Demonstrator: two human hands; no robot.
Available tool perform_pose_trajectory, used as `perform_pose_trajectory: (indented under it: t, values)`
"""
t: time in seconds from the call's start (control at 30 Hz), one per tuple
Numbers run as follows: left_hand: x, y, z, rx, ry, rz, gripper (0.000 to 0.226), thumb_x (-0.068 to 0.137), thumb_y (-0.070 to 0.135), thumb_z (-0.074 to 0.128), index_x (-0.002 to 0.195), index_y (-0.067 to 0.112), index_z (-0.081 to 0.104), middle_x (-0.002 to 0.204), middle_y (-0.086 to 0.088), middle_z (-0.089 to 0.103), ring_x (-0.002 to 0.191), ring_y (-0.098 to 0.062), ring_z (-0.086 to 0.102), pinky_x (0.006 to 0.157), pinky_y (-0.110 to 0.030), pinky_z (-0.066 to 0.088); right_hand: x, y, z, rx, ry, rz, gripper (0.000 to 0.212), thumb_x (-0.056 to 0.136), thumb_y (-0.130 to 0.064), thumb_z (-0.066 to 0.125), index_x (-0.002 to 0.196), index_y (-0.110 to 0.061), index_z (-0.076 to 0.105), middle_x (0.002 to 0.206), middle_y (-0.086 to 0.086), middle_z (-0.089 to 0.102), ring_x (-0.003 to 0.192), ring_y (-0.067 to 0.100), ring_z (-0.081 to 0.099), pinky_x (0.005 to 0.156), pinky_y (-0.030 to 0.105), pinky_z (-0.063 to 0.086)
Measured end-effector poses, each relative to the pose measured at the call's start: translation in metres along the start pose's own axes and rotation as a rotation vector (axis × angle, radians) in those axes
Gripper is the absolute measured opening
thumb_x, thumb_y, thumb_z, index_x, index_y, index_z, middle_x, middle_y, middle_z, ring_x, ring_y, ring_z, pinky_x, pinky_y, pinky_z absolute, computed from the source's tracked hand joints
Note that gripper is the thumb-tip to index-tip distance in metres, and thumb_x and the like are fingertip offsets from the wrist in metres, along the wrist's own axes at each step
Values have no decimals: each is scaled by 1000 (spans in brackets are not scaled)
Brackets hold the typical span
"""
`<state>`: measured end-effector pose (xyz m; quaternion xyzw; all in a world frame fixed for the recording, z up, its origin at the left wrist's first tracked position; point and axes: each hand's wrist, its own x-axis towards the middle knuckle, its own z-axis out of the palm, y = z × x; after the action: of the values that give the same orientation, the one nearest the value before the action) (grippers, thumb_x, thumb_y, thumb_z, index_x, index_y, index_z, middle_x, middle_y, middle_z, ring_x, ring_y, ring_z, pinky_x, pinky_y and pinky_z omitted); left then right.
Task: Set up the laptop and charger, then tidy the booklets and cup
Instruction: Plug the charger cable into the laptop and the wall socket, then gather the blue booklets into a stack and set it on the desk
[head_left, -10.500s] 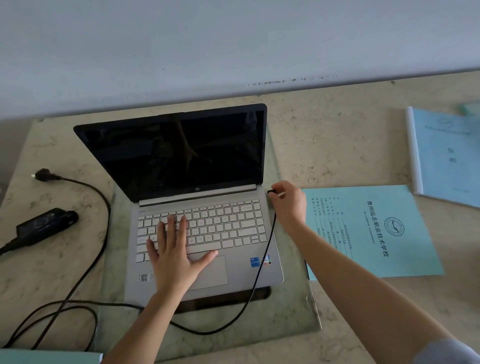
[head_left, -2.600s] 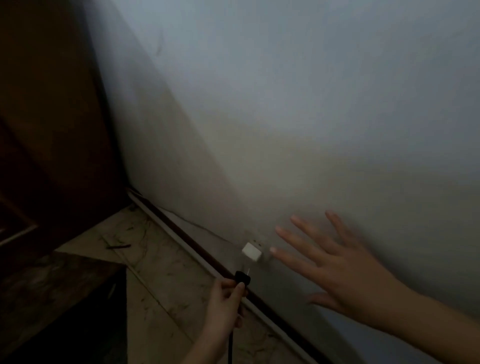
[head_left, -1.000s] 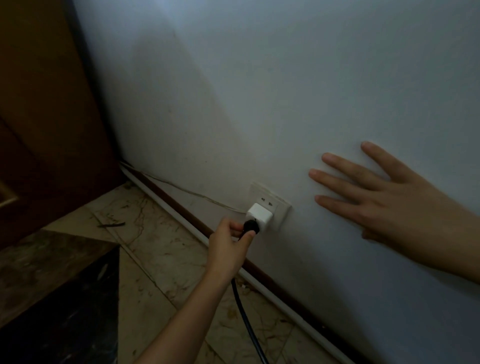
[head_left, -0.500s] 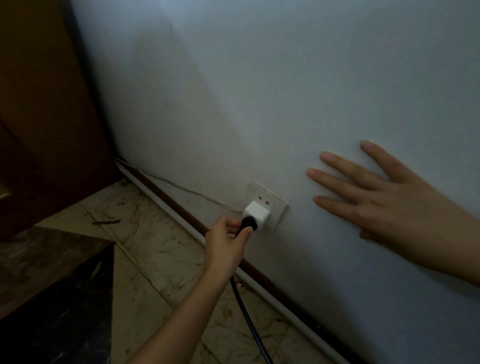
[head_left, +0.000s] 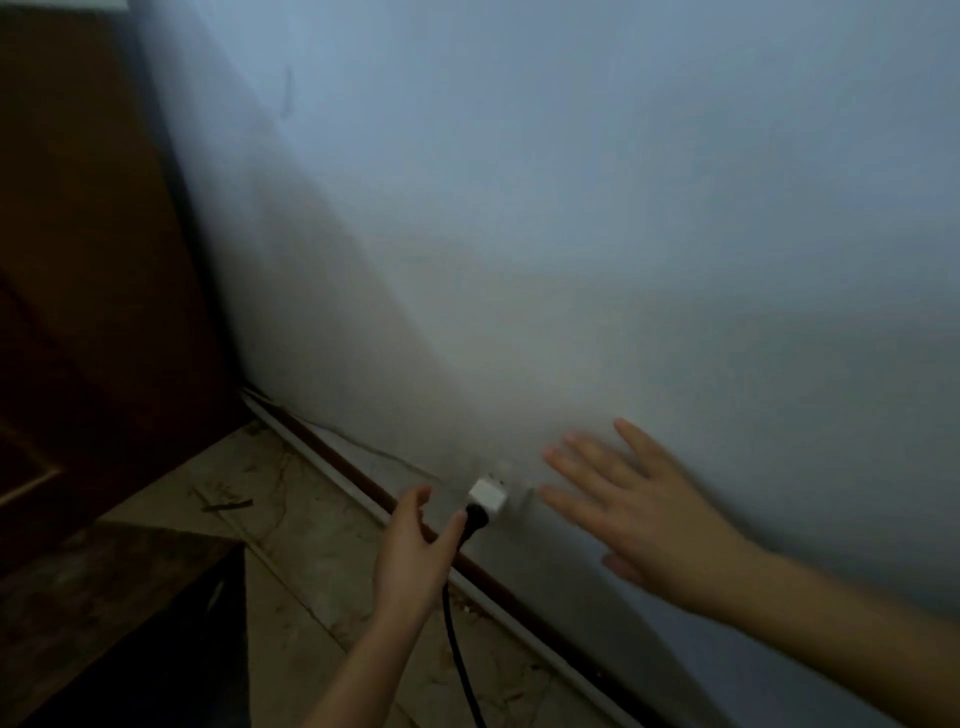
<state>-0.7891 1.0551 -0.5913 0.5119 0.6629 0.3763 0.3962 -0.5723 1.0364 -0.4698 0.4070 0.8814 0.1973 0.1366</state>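
The charger's black plug (head_left: 476, 520) sits in a white adapter (head_left: 489, 499) on a low wall socket (head_left: 519, 491), which is blurred. Its black cable (head_left: 457, 649) hangs down to the floor. My left hand (head_left: 410, 551) is just left of the plug, thumb and fingers spread, one fingertip beside the plug and nothing gripped. My right hand (head_left: 639, 514) is to the right of the socket, fingers apart and flat against the pale wall. The laptop, booklets and cup are out of view.
A dark wooden door (head_left: 78, 312) fills the left side. A brown skirting board (head_left: 363, 480) runs along the wall's foot over a marbled tile floor (head_left: 311, 519). A dark marbled slab edge (head_left: 104, 597) juts in at lower left.
Half a second ago my left hand pinched the black plug at the adapter; its fingers have now come apart. The view has swung upward, so hands and socket sit lower in the frame.
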Motion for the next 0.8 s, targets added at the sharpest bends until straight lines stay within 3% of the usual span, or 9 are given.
perform_pose_trajectory:
  t: [0.13,0.23,0.33,0.47,0.67,0.8]
  values:
    - [-15,92,-45,23,116,270,57,85,39,62,136,24,43,141,3,47,128,-9,42,104,-25,35,-6,9,-72,-17,-2,-35,104,44,-47,85,138,-23,47,148,10,44,139,29,37,104,59,21]
    - [-31,176,-77,96,86,477,67,82,59,54,140,28,38,146,7,42,132,-6,38,108,-22,30,-21,39,-146,-38,23,8,103,52,-50,83,142,-22,42,152,10,37,142,29,26,107,60,17]
    - [-53,256,-99,168,-60,572,89,69,85,31,145,42,13,156,15,19,144,-5,14,118,-36,20,-39,75,-212,-53,33,55,102,54,-52,82,142,-22,42,153,10,35,144,31,21,109,61,12]
    - [-94,343,-117,299,-125,654,87,60,94,13,134,55,-8,157,22,-1,144,0,-10,120,-43,5,-75,118,-286,-68,54,132,100,66,-61,71,149,-24,28,158,8,23,146,30,8,110,59,11]
    - [-158,470,-145,400,-177,818,85,62,92,15,134,57,-16,154,26,-15,141,2,-19,120,-44,-3,-162,174,-400,79,243,532,79,83,-66,40,151,-31,20,160,0,17,148,24,6,112,52,11]
    - [-213,551,-146,440,-234,1006,91,68,88,19,142,48,-15,155,22,-19,143,-4,-22,119,-45,-7,-237,195,-463,123,293,763,81,85,-71,31,152,-33,5,162,-4,1,149,21,-7,116,52,3]
